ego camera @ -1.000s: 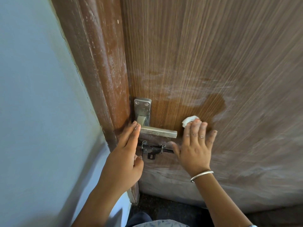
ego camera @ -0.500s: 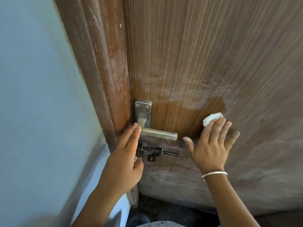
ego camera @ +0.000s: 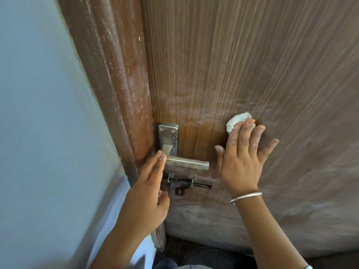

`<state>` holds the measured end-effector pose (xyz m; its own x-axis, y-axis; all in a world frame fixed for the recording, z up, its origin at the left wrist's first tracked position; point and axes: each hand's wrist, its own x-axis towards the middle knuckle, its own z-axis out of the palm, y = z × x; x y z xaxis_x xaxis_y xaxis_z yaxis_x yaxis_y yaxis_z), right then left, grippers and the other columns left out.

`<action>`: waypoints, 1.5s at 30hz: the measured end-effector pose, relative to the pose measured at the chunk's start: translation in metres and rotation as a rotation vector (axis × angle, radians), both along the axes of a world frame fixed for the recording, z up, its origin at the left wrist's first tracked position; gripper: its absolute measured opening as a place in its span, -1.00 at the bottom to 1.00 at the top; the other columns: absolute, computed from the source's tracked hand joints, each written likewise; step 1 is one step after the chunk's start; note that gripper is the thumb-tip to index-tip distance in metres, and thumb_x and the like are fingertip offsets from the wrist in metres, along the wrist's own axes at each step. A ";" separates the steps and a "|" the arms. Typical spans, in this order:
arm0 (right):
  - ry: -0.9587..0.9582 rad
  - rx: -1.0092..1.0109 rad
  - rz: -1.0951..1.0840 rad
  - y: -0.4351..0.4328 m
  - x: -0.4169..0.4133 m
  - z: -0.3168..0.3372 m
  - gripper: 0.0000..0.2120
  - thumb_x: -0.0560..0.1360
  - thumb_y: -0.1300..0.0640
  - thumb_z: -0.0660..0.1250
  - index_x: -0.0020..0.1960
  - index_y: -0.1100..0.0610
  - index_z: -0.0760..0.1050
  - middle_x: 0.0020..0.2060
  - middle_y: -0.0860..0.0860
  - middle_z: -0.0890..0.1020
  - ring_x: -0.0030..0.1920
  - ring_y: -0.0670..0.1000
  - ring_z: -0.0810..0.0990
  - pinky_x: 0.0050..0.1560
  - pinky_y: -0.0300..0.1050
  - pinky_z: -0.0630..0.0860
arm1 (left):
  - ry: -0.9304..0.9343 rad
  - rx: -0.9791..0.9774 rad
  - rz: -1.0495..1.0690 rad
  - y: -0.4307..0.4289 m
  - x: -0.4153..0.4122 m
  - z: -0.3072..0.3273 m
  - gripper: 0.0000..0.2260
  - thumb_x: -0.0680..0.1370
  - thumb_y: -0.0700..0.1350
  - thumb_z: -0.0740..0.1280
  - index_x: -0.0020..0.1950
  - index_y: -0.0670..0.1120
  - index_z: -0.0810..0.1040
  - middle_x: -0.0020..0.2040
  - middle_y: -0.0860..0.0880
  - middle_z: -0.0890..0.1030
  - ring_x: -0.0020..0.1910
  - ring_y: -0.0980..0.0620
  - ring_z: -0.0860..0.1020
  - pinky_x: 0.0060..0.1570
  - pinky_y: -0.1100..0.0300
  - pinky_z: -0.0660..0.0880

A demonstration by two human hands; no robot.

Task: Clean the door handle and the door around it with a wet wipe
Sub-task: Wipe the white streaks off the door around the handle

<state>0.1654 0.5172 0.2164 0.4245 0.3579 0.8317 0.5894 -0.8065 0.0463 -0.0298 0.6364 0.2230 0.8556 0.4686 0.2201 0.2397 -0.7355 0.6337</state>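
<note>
Pressing a small, crumpled white wet wipe [ego camera: 236, 121] flat against the brown wood-grain door [ego camera: 252, 55], the right hand [ego camera: 240, 162] lies spread, its fingers straight and fanned apart. The wipe sits bunched under the index and middle fingertips, its upper edge showing past them. Wipe position: on the door face, up and to the right of the brushed-metal lever handle [ego camera: 186, 164], well clear of its free end. The door surface beside the wipe and above the lever is darker and cleaner-looking; pale dusty streaks run above and to the right. The left hand [ego camera: 147, 193] is held flat with its fingers straight and together, the tips at the root of the lever by the reddish-brown door frame [ego camera: 120, 84]; contact with the metal cannot be confirmed. A black sliding bolt [ego camera: 186, 184] is mounted just below the lever. Thin silver bangle [ego camera: 245, 197] on the right wrist.
</note>
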 end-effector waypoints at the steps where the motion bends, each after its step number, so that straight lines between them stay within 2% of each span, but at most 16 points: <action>1: -0.021 0.000 0.040 0.005 -0.002 0.008 -0.44 0.58 -0.05 0.05 0.47 0.23 0.10 0.44 0.15 0.14 0.44 0.28 0.04 0.31 0.42 -0.14 | -0.001 0.003 -0.002 0.000 0.000 0.000 -0.21 0.42 -0.27 0.36 0.49 0.13 0.01 0.45 0.38 -0.06 -0.27 0.29 0.49 -0.33 0.47 0.38; 4: -0.148 -0.096 0.152 0.019 -0.006 0.029 -0.48 0.54 0.10 0.18 0.47 0.10 0.15 0.48 -0.02 0.19 0.42 0.28 0.07 0.24 0.50 -0.15 | 0.008 -0.003 -0.002 0.000 0.000 0.000 -0.20 0.42 -0.27 0.34 0.48 0.17 -0.03 0.45 0.39 -0.07 -0.26 0.30 0.48 -0.32 0.44 0.39; 6: -0.224 -0.187 0.217 0.026 -0.007 0.042 -0.46 0.51 0.21 0.16 0.47 0.04 0.18 0.44 -0.10 0.19 0.42 0.26 0.08 0.22 0.52 -0.20 | 0.009 -0.004 0.006 0.000 0.000 0.000 -0.20 0.42 -0.27 0.34 0.49 0.16 -0.02 0.47 0.36 -0.06 -0.27 0.28 0.48 -0.31 0.39 0.42; 10: -0.254 -0.388 0.369 0.038 -0.009 0.061 -0.52 0.56 0.19 0.00 0.47 0.01 0.20 0.47 -0.12 0.23 0.46 0.21 0.05 0.30 0.46 -0.32 | 0.005 0.004 0.012 0.000 0.000 0.003 -0.20 0.43 -0.26 0.36 0.47 0.17 -0.04 0.44 0.37 -0.07 -0.26 0.22 0.53 -0.29 0.25 0.53; 13: -0.277 -0.454 0.362 0.042 -0.011 0.064 -0.55 0.60 0.16 -0.03 0.48 0.01 0.19 0.47 -0.11 0.22 0.48 0.19 0.10 0.33 0.43 -0.28 | 0.003 0.005 0.014 -0.001 -0.001 0.005 -0.20 0.43 -0.26 0.36 0.44 0.19 -0.05 0.43 0.37 -0.06 -0.27 0.18 0.53 -0.30 0.27 0.53; 19: -0.187 -0.251 0.193 0.011 -0.007 0.039 -0.49 0.53 0.20 0.10 0.47 0.00 0.21 0.46 -0.13 0.20 0.48 0.18 0.00 0.28 0.48 -0.27 | 0.024 0.026 0.025 0.001 0.000 0.000 -0.23 0.43 -0.27 0.32 0.49 0.13 -0.02 0.47 0.32 -0.04 -0.30 0.21 0.50 -0.32 0.35 0.47; 22: -0.081 -0.155 0.007 -0.018 0.002 0.028 -0.49 0.57 0.09 0.18 0.48 0.07 0.15 0.45 -0.03 0.24 0.44 0.27 0.08 0.24 0.52 -0.18 | 0.016 0.045 0.029 0.002 0.002 -0.002 -0.24 0.44 -0.25 0.33 0.49 0.10 0.00 0.47 0.30 -0.03 -0.34 0.17 0.45 -0.34 0.44 0.41; 24: -0.014 -0.124 -0.058 -0.020 0.003 0.029 -0.46 0.58 -0.04 0.16 0.47 0.17 0.15 0.44 0.11 0.29 0.42 0.28 0.08 0.26 0.49 -0.13 | 0.009 0.034 0.033 0.004 0.002 -0.002 -0.25 0.43 -0.26 0.33 0.50 0.09 0.02 0.48 0.28 -0.01 -0.34 0.14 0.44 -0.30 0.41 0.43; 27: 0.072 -0.124 0.029 0.001 -0.009 0.036 -0.39 0.57 -0.13 0.01 0.46 0.26 0.11 0.44 0.21 0.25 0.43 0.26 0.05 0.35 0.38 -0.14 | 0.017 0.030 0.027 0.006 0.002 0.000 -0.25 0.44 -0.26 0.33 0.49 0.10 0.00 0.49 0.27 -0.01 -0.32 0.14 0.47 -0.30 0.33 0.49; 29: 0.056 -0.210 0.129 0.026 -0.019 0.044 -0.39 0.56 -0.15 0.01 0.46 0.22 0.12 0.45 0.15 0.26 0.44 0.23 0.06 0.38 0.32 -0.21 | 0.012 0.035 0.023 0.006 0.002 0.001 -0.25 0.44 -0.25 0.33 0.49 0.09 0.01 0.51 0.23 0.00 -0.24 0.17 0.52 -0.26 0.22 0.55; 32: 0.005 -0.441 0.267 0.067 -0.041 0.052 -0.44 0.53 -0.10 0.08 0.47 0.11 0.18 0.49 0.01 0.21 0.49 0.14 0.06 0.37 0.32 -0.29 | 0.002 0.043 0.033 0.006 0.005 0.002 -0.30 0.46 -0.23 0.33 0.50 0.02 0.07 0.52 0.14 0.06 0.09 0.09 0.54 -0.12 0.11 0.59; 35: -0.007 -0.546 0.290 0.084 -0.052 0.053 -0.46 0.50 0.01 0.00 0.48 0.07 0.19 0.51 -0.04 0.12 0.51 0.11 0.00 0.36 0.36 -0.29 | 0.019 0.071 0.048 0.006 0.007 0.003 -0.34 0.49 -0.17 0.32 0.50 0.03 0.07 0.52 0.11 0.08 0.19 0.06 0.51 0.00 0.22 0.56; 37: -0.012 -0.515 0.277 0.077 -0.048 0.053 -0.46 0.50 0.03 0.02 0.48 0.04 0.18 0.51 -0.07 0.12 0.51 0.10 -0.04 0.36 0.37 -0.32 | 0.042 0.078 0.044 0.005 0.006 0.004 -0.32 0.49 -0.16 0.31 0.50 0.04 0.02 0.53 0.13 0.04 0.13 0.07 0.53 -0.08 0.24 0.57; 40: -0.024 -0.394 0.204 0.053 -0.038 0.046 -0.44 0.50 0.05 0.13 0.49 0.02 0.14 0.49 -0.09 0.17 0.50 0.10 -0.04 0.36 0.37 -0.28 | 0.072 0.069 0.037 0.005 0.005 0.006 -0.28 0.47 -0.19 0.31 0.51 0.03 -0.01 0.50 0.21 -0.04 0.03 0.09 0.56 -0.17 0.16 0.58; 42: 0.025 -0.283 0.105 0.028 -0.030 0.034 -0.40 0.51 0.00 0.18 0.50 0.03 0.09 0.49 -0.06 0.15 0.50 0.13 -0.03 0.36 0.38 -0.24 | 0.106 0.091 0.045 0.005 0.005 0.007 -0.26 0.46 -0.19 0.30 0.51 0.06 -0.07 0.49 0.26 -0.11 -0.16 0.14 0.56 -0.24 0.19 0.56; 45: 0.117 -0.215 -0.039 -0.012 -0.014 0.016 -0.38 0.55 -0.16 0.03 0.49 0.13 0.03 0.50 0.00 0.06 0.50 0.18 -0.06 0.37 0.37 -0.26 | 0.173 0.116 0.064 0.001 0.005 0.007 -0.22 0.49 -0.13 0.28 0.49 0.10 -0.21 0.41 0.34 -0.29 -0.30 0.16 0.52 -0.34 0.33 0.50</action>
